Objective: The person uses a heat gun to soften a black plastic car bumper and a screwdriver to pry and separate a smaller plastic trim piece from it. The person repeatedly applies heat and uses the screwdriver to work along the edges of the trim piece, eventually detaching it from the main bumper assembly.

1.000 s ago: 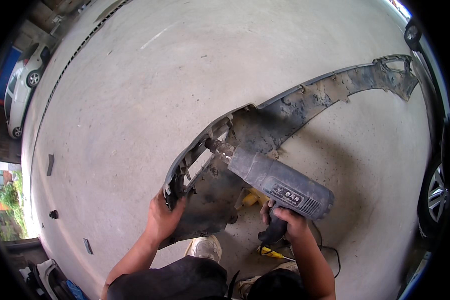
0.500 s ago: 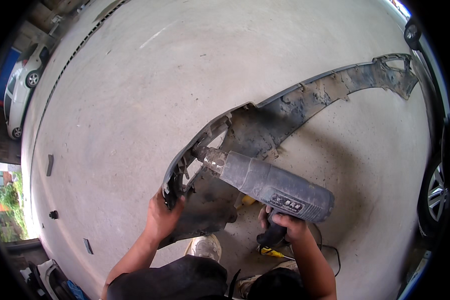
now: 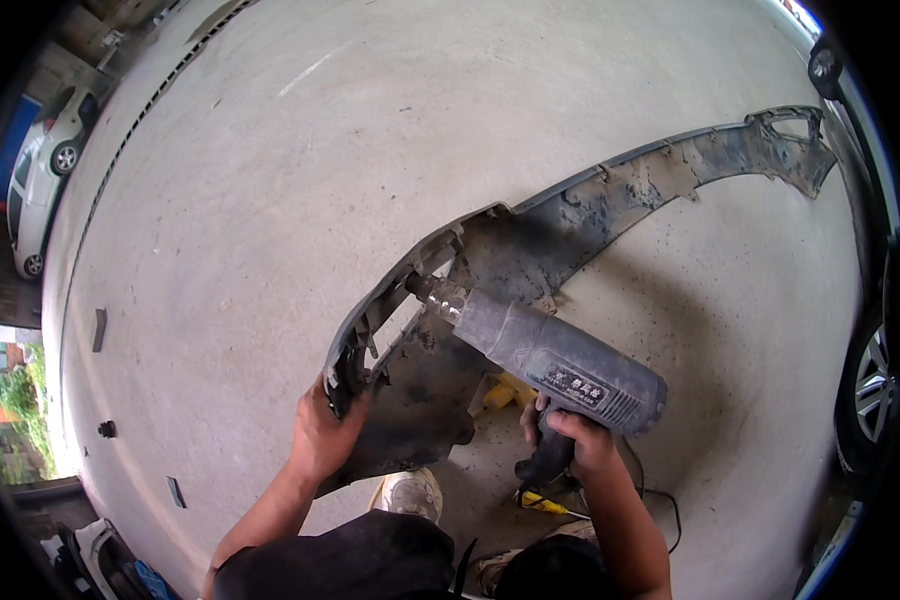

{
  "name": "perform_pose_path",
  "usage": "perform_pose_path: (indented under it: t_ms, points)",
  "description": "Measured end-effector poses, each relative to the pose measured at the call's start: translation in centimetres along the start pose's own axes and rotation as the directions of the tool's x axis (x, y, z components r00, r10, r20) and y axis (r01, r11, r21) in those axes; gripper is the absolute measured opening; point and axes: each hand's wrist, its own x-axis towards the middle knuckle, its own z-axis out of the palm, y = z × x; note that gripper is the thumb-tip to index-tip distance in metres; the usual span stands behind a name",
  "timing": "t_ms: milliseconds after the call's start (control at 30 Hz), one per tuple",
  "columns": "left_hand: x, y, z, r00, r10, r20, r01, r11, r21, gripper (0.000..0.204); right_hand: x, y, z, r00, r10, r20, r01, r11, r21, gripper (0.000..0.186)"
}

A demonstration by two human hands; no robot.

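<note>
A long, dirty grey car bumper (image 3: 625, 205) curves from near my feet to the far right, its inner side with tabs and an opening facing me. My left hand (image 3: 328, 428) is closed around its near left end. In my right hand (image 3: 577, 437) is a large grey heat gun (image 3: 560, 360), gripped by its black handle. The metal nozzle (image 3: 440, 296) points up and left at the bumper's edge by the opening; whether it touches cannot be told. Behind the handle, a yellow object (image 3: 505, 392) lies partly hidden by bumper and gun.
A yellow-handled tool (image 3: 542, 503) and a dark cable (image 3: 676, 510) lie by my shoes (image 3: 410, 495). Small dark pieces (image 3: 100, 330) are scattered on the floor at left. A car wheel (image 3: 870, 385) stands at right; a white car (image 3: 45, 185) is far left.
The heat gun's nozzle has shifted slightly right and up along the bumper's edge, uncovering more of the yellow object. My left hand and the bumper have stayed nearly still.
</note>
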Motion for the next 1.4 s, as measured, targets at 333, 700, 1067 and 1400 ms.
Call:
perform_pose_path:
  t_ms: [333,700,1067,1400]
  points:
    - [0.0,0.1,-0.1,1.0,0.001,0.0,-0.001,1.0,0.024,0.036,-0.2,0.5,-0.1,1.0,-0.006,0.02,0.006,1.0,0.009,0.032]
    - [0.0,0.0,0.0,1.0,-0.005,-0.001,0.005,1.0,0.013,0.036,-0.8,0.2,0.0,0.996,0.011,0.088,-0.009,1.0,-0.027,0.029]
    - [-0.1,0.1,0.1,1.0,-0.008,-0.018,0.008,1.0,0.005,0.033,0.3,0.8,-0.1,1.0,0.01,0.006,-0.01,1.0,0.017,0.029]
    - [0.0,0.2,0.0,1.0,-0.007,-0.009,0.007,1.0,0.022,0.034,0.2,0.9,-0.1,1.0,0.003,0.014,-0.003,0.999,0.035,0.029]
